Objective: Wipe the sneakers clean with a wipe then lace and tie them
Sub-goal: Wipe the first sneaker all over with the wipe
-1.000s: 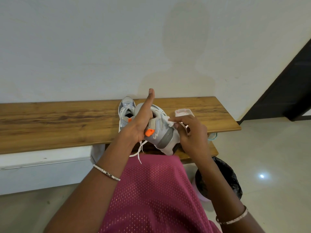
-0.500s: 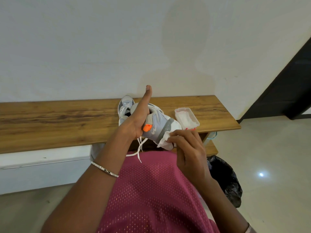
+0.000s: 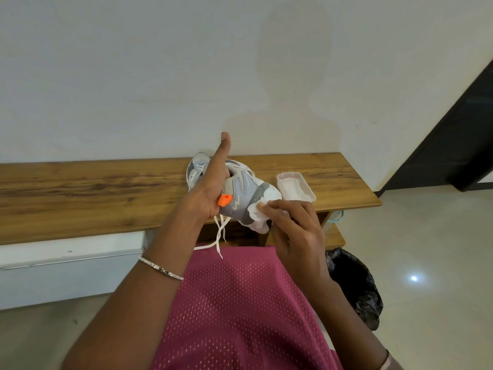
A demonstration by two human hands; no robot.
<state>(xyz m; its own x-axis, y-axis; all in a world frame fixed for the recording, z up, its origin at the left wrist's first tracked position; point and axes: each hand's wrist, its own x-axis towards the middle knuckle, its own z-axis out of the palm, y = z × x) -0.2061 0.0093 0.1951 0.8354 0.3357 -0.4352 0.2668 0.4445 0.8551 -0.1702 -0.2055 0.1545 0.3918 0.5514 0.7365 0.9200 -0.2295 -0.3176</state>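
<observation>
Grey-and-white sneaker [image 3: 242,188] is held at frame centre over the wooden desk [image 3: 80,193], the left hand [image 3: 210,193] gripping it, thumb raised. The right hand [image 3: 296,231] pinches a white wipe [image 3: 257,222] against its toe. Behind it a second sneaker [image 3: 194,169] rests on the desk.

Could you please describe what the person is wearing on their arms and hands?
Both forearms are bare, no sleeves or gloves. Behind the left hand sits a thin silver bracelet with small stones; behind the right hand a pale bracelet, partly cut off by the frame edge.
</observation>
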